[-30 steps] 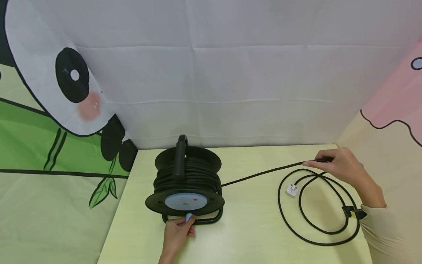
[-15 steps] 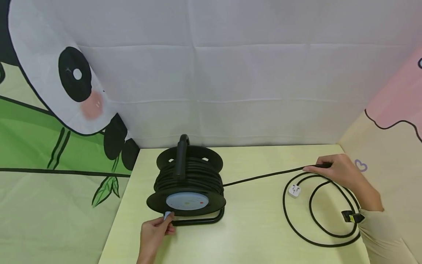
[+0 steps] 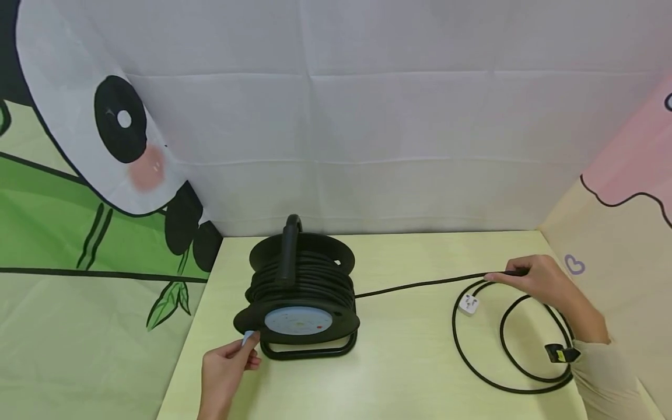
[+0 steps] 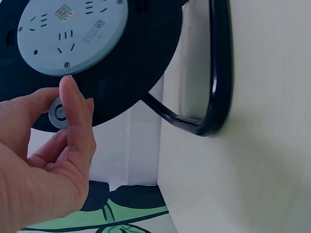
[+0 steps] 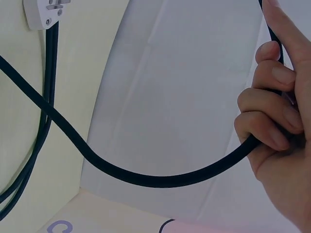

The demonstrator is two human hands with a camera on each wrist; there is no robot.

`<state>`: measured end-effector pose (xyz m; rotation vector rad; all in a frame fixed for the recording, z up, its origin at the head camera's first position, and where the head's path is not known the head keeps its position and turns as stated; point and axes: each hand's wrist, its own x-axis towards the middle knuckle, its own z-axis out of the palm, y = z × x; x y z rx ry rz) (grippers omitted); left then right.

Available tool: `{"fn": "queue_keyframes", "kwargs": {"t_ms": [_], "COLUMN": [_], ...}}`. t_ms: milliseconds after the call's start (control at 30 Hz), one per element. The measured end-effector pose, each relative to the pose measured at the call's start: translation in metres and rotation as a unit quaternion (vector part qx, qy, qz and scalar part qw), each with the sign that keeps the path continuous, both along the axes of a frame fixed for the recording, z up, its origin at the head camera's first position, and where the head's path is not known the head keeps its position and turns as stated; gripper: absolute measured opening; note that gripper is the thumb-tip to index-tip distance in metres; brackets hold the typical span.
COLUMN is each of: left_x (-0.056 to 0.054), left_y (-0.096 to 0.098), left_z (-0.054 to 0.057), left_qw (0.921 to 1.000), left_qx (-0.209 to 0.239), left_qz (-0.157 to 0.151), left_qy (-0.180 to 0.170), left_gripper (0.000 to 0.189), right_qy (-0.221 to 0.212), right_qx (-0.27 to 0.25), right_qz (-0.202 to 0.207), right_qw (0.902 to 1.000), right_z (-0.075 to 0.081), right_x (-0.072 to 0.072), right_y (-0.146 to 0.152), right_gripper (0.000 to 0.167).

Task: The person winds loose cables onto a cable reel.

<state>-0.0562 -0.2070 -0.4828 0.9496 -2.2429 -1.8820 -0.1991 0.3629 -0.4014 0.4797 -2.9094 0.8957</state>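
Observation:
A black cable reel (image 3: 299, 280), wound with black cable, stands on the table with its pale blue socket face (image 3: 298, 321) towards me. At the left of its front flange, my left hand (image 3: 226, 367) pinches a small light blue crank knob (image 4: 57, 115) between thumb and fingers. From the reel's right side a black cable (image 3: 415, 284) runs to my right hand (image 3: 546, 286), whose fingers curl round it in the right wrist view. Beyond the hand the cable hangs in a bend (image 5: 160, 181). Its loose loops (image 3: 454, 332) lie on the table, ending in a white plug (image 3: 468, 304).
The pale yellow table (image 3: 399, 361) meets a white cloth backdrop (image 3: 394, 146) behind the reel. Printed cloths hang at the left and right. A small black device (image 3: 562, 353) with a yellow mark sits at the right sleeve cuff. The reel's tubular foot (image 3: 310, 353) rests on the table.
My left hand has carried the knob from the bottom of the flange round to its left, turning the reel. My right hand has come slightly lower, and the loose loops have shifted.

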Motion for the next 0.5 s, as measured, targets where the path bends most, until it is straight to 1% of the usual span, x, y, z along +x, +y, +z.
{"fn": "queue_keyframes", "kwargs": {"t_ms": [100, 300, 500], "left_x": [0.001, 0.002, 0.001], "left_y": [-0.001, -0.001, -0.001], "left_z": [0.007, 0.021, 0.033], "left_qw": [1.0, 0.9999, 0.9998], "left_qx": [0.0, -0.004, -0.005], "left_qz": [0.007, 0.011, 0.015], "left_qy": [0.0, 0.012, 0.011], "left_gripper": [0.04, 0.043, 0.05], "right_qy": [-0.01, -0.021, -0.054], "right_qx": [0.0, -0.002, -0.01], "right_qz": [0.001, 0.004, 0.0], "right_qw": [0.9999, 0.9998, 0.9985], "right_z": [-0.004, -0.012, -0.016], "right_x": [0.0, -0.001, 0.002], "right_y": [-0.001, -0.003, -0.007], "right_gripper": [0.041, 0.045, 0.052]}}
